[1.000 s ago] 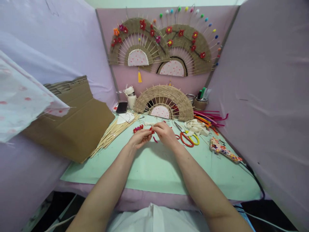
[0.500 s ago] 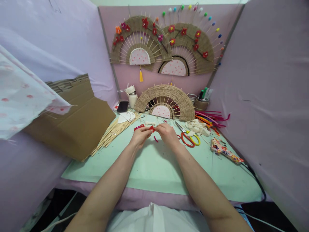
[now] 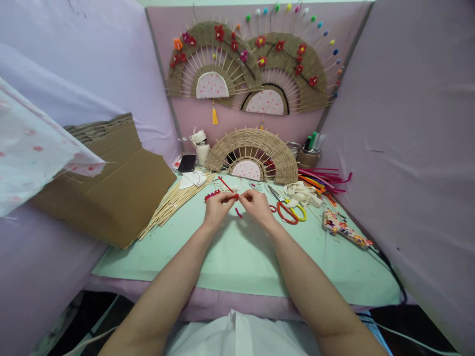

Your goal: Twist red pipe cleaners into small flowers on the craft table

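Over the middle of the green tabletop, my left hand (image 3: 218, 207) pinches a red pipe cleaner (image 3: 225, 184), whose straight end sticks up and to the left. My right hand (image 3: 256, 203) meets it fingertip to fingertip, thumb and finger closed at the same pipe cleaner; the part between them is mostly hidden. Small magenta pipe-cleaner flowers (image 3: 212, 195) lie just left of my left fingers. A short magenta piece (image 3: 238, 212) rests on the table below my fingertips. Right of my right hand are scissors (image 3: 287, 211) with red handles and another yellow-handled pair (image 3: 300, 212).
A woven fan (image 3: 252, 141) leans at the back. Thin sticks (image 3: 170, 207) and folded cardboard (image 3: 107, 183) lie left. To the right are cream fabric strips (image 3: 304, 194), loose pipe cleaners (image 3: 326, 178) and a flowered glue gun (image 3: 345, 229) with a black cord.
A straight length of the red pipe cleaner now shows above my left fingers. My fingertips have shifted slightly, still close together.
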{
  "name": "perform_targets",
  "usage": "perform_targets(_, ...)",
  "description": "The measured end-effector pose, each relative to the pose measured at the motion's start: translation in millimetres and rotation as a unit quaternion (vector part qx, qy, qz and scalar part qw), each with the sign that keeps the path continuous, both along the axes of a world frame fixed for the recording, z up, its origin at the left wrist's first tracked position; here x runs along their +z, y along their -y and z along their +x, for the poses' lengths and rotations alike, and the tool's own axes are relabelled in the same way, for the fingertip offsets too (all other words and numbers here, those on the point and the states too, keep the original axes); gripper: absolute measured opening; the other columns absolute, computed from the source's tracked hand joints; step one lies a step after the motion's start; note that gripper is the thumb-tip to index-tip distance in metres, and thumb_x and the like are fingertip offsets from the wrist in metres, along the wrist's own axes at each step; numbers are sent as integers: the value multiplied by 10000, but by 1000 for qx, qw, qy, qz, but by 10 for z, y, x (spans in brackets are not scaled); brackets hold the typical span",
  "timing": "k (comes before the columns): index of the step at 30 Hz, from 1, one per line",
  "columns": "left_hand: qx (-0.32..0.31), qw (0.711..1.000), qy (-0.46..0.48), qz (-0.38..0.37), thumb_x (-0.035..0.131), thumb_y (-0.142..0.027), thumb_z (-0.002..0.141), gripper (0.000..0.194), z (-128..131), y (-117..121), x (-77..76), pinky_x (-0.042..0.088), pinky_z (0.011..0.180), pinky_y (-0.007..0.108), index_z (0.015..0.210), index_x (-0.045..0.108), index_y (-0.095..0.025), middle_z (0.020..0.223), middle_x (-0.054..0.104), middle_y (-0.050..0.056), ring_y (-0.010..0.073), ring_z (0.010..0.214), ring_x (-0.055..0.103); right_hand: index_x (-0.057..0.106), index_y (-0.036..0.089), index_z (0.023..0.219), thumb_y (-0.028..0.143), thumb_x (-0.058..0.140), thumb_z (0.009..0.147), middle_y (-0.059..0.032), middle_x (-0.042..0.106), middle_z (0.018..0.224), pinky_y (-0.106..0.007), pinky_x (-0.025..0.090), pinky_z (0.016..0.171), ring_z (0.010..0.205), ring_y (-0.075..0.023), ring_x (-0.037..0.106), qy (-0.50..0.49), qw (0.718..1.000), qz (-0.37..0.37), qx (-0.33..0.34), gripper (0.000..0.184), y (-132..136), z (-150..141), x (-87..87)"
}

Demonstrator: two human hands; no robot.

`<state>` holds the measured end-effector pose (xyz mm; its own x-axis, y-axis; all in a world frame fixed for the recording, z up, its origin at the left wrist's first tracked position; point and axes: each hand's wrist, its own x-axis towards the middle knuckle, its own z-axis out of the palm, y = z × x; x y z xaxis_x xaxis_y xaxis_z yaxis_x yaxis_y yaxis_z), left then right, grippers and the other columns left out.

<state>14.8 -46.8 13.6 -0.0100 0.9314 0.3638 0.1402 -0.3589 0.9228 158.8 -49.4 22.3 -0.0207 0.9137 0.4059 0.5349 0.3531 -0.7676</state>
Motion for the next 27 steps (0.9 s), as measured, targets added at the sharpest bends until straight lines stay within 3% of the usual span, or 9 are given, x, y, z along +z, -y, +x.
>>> perform_targets(3, -6, 999, -36, 34, 652, -227, 692, 156, 11, 42, -5, 470, 799, 318, 821, 737, -206, 843, 714, 63, 189, 807, 631, 578, 162, 579, 281, 547, 687, 8, 544, 545, -232, 309, 514, 529, -106, 438, -112, 988, -104, 31, 164, -32, 12, -11)
perform_targets(7, -18, 999, -27, 42, 661, -229, 679, 154, 27, 48, -22, 465, 812, 312, 810, 740, -207, 843, 712, 62, 188, 814, 632, 540, 161, 564, 264, 567, 616, 35, 468, 497, -222, 226, 433, 437, -67, 327, -313, 905, -263, 120, 119, -64, 33, -33)
perform_targets(9, -13, 1000, -6, 23, 666, -230, 666, 160, 29, 18, -33, 473, 795, 310, 804, 737, -191, 833, 713, 65, 185, 792, 636, 566, 154, 608, 279, 602, 605, 25, 501, 541, -218, 217, 424, 440, -61, 331, -347, 879, -296, 142, 130, -66, 41, -25)
perform_targets(11, 4, 1000, 23, -6, 673, -226, 647, 162, 26, -18, -35, 480, 774, 306, 789, 731, -175, 815, 714, 65, 182, 771, 640, 609, 142, 664, 337, 628, 623, -5, 566, 622, -216, 235, 427, 458, -60, 355, -322, 893, -288, 126, 200, -63, 48, -7)
perform_targets(14, 22, 997, 63, -48, 683, -221, 626, 167, 14, -50, -18, 481, 766, 308, 776, 721, -159, 797, 714, 68, 183, 766, 645, 642, 138, 688, 411, 606, 671, -29, 618, 687, -220, 296, 460, 495, -73, 406, -244, 943, -214, 68, 275, -59, 50, 18)
perform_targets(16, 22, 994, 87, -66, 692, -219, 615, 175, 10, -53, -1, 481, 771, 316, 774, 716, -150, 793, 713, 74, 185, 767, 647, 649, 144, 692, 400, 599, 680, -23, 628, 681, -224, 348, 513, 541, -92, 459, -210, 963, -163, 51, 261, -53, 38, 21)
perform_targets(20, 15, 991, 103, -79, 728, -224, 579, 209, 31, -29, 25, 478, 779, 327, 768, 713, -138, 786, 713, 79, 190, 767, 645, 647, 142, 708, 339, 598, 673, -15, 627, 669, -230, 386, 580, 605, -116, 516, -189, 974, -113, 59, 206, -39, -3, -5)
perform_targets(27, 7, 981, 150, -123, 778, -262, 528, 272, 60, 7, 52, 467, 774, 334, 758, 712, -133, 769, 705, 79, 191, 771, 629, 623, 144, 657, 311, 567, 674, 2, 584, 600, -219, 364, 543, 566, -108, 479, -148, 984, -78, 61, 177, -53, -25, -81)
